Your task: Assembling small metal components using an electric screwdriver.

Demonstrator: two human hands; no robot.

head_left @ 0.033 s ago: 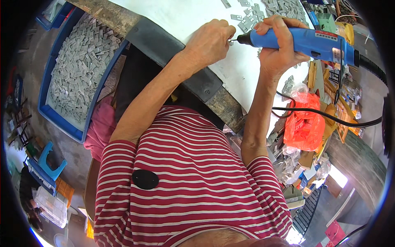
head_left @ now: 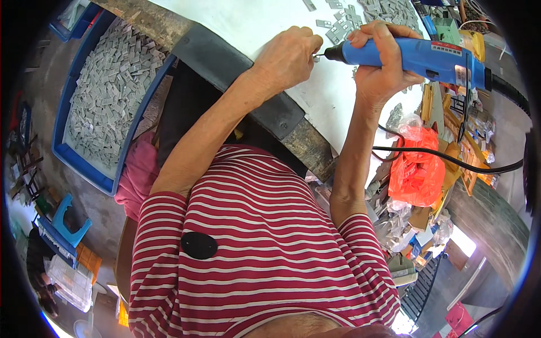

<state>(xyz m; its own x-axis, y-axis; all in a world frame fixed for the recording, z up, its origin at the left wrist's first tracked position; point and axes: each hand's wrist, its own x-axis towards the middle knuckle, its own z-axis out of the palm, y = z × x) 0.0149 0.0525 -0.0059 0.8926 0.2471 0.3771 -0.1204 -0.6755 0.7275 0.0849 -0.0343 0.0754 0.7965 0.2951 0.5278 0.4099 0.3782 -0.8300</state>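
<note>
Seemingly unchanged between frames, same step apparently continued: right hand (head_left: 384, 66) gripped blue tool (head_left: 416, 54); left hand (head_left: 287, 56) curled near black nose (head_left: 335, 53), grasp unclear; grey pieces (head_left: 341, 26) lay beyond on tabletop (head_left: 332, 104).

One view, from the left unit of a pair of head-worn fisheye cameras. It looks steeply down from above, upright and unmirrored. The striped shirt (head_left: 259, 242) fills the lower centre at close range. The left hand (head_left: 287, 56) and right hand (head_left: 382, 73) show in the upper half, near, with the table (head_left: 332, 104) beneath. The blue tub (head_left: 84, 173) and the floor (head_left: 104, 217) lie farther off at left. Straight edges bow toward a dark, rounded rim.
</note>
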